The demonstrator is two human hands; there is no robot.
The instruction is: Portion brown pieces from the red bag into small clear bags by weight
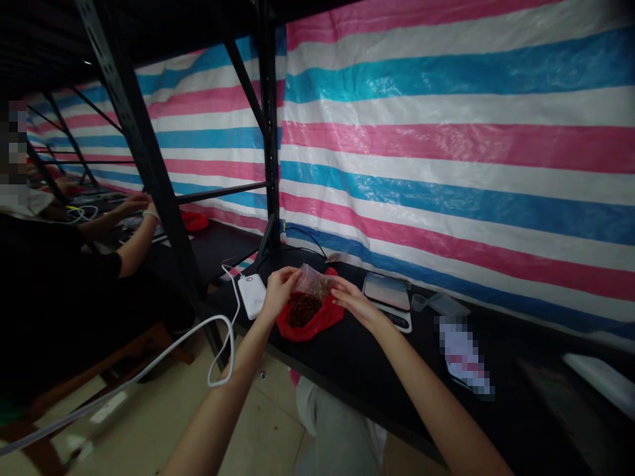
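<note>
A small clear plastic bag (313,279) with some brownish bits in its lower right part is stretched between my two hands. My left hand (280,288) is closed in a pinch on its left edge. On the other edge my right hand (350,301) grips it, the fingers partly hidden. Just below and behind lies an opened red plastic bag (303,333) on the black table, holding many small dark red-brown pieces (303,309), whose kind I cannot make out.
A white power bank (252,295) with a white cable lies left of the red bag. To the right are a flat scale (387,292), a clear plastic box (447,305) and a blurred-out packet (464,357). A black metal post (149,158) separates me from a co-worker's arm (139,244).
</note>
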